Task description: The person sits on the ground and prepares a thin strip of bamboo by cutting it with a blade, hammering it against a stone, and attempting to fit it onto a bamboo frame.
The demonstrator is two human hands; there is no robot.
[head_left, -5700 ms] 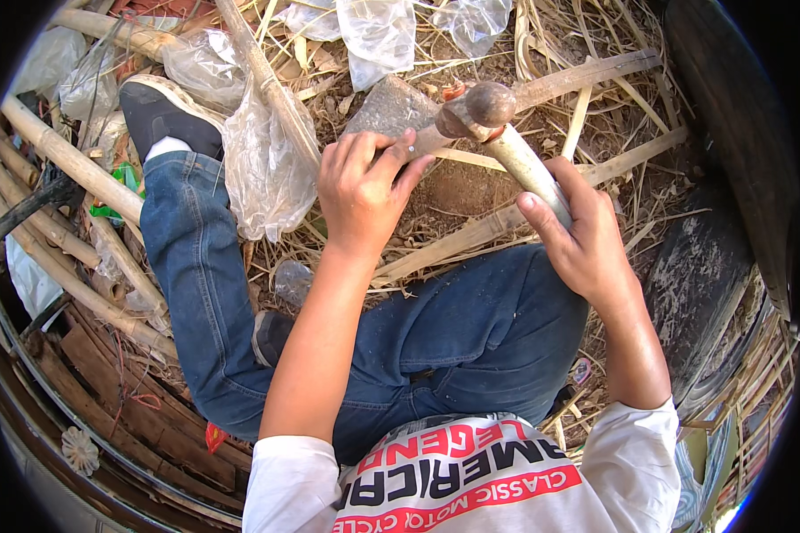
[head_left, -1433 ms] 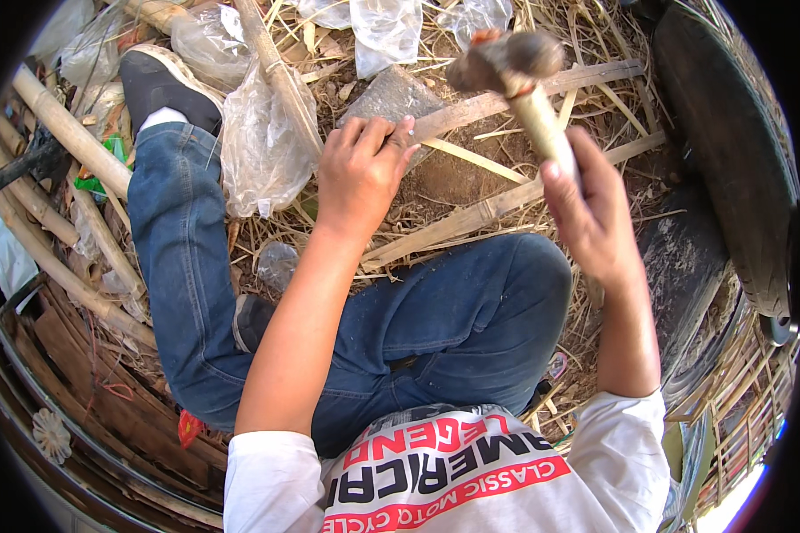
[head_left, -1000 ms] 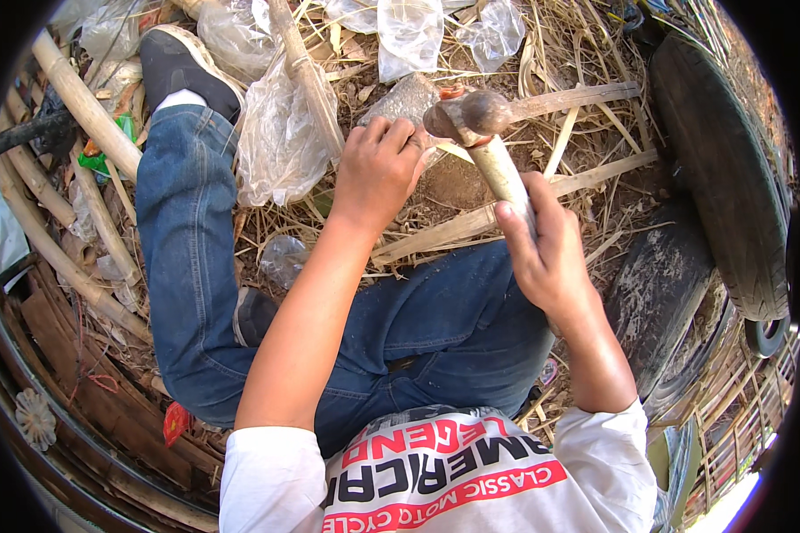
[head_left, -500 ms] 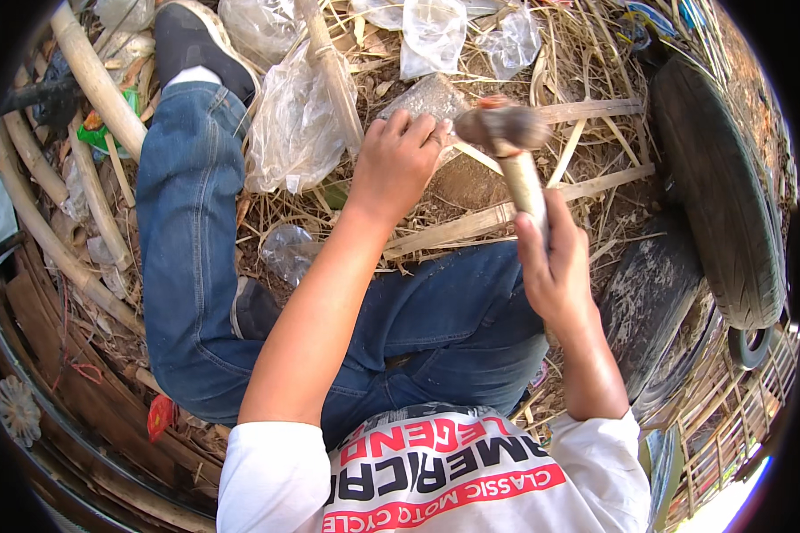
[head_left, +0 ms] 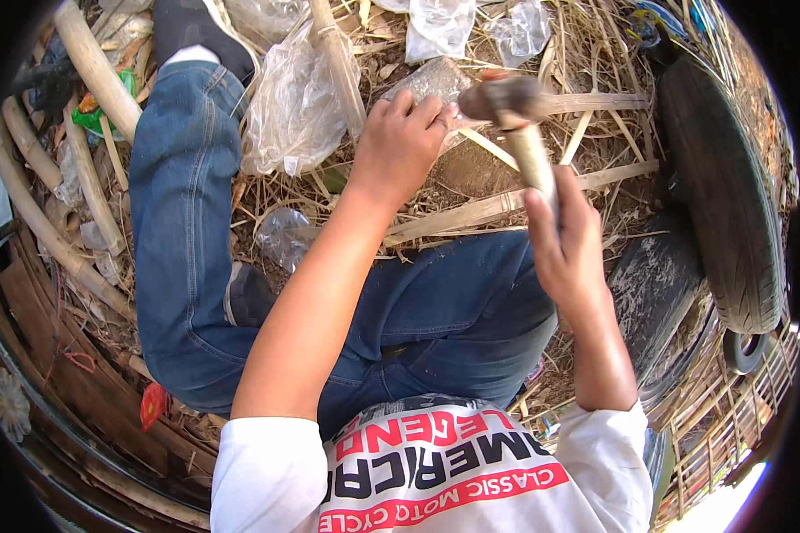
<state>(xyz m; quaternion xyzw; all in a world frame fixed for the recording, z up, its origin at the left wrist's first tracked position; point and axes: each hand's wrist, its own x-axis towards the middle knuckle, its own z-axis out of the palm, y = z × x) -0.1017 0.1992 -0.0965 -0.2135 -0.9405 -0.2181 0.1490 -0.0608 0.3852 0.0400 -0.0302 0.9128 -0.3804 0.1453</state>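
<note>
My right hand (head_left: pixel 567 244) is closed round the pale handle of a hammer (head_left: pixel 532 158). Its dark, rusty head is smeared by motion and hangs beside the fingertips of my left hand (head_left: pixel 398 151). Those left fingers are bent and pressed together at the near edge of a grey stone block (head_left: pixel 431 82). What they pinch, if anything, is too small or hidden to name. Just right of the fingers, a split bamboo strip (head_left: pixel 591 102) runs out from behind the hammer head. A longer bamboo strip (head_left: pixel 471 213) lies nearer my legs.
My jeans-clad legs (head_left: pixel 182 195) frame the work spot. Clear plastic bags (head_left: pixel 298 107) lie left of the stone, with a bamboo pole (head_left: pixel 336 62) over them. Tyres (head_left: pixel 724 195) stand at the right. Thick bamboo poles (head_left: pixel 93 67) lie at the far left; dry straw litters the ground.
The view has shifted slightly. The hammer is still near my left fingertips, its head blurred in both frames. My left hand keeps its grip pose at the stone.
</note>
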